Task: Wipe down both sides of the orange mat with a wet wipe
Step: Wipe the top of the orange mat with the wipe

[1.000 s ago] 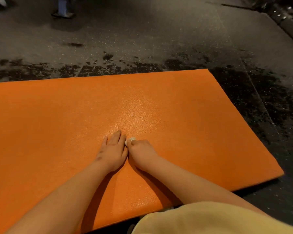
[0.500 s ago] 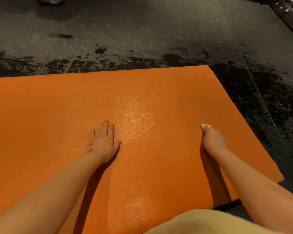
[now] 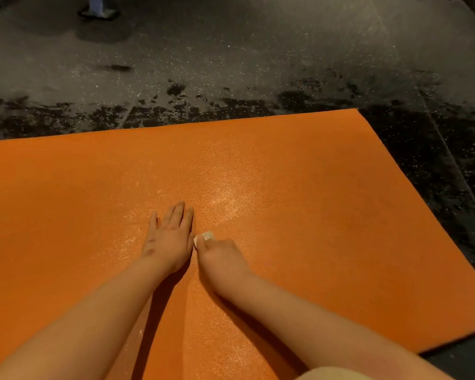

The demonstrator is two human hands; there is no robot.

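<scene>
The mat (image 3: pixel 299 215) lies flat on the floor (image 3: pixel 231 50), both hands rest on its middle — the left hand (image 3: pixel 169 237) just left of the right hand (image 3: pixel 220 256), which holds the wipe (image 3: pixel 204 237) against the mat — and the floor continues behind and to the right.

The grey speckled floor (image 3: pixel 231 50) bears the orange mat (image 3: pixel 327 215) lying flat, black blotches just beyond its far edge.

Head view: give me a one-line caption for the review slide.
Wiping the orange mat: left hand flat on it, right hand pressing a wadded white wet wipe down just beside it.
</scene>
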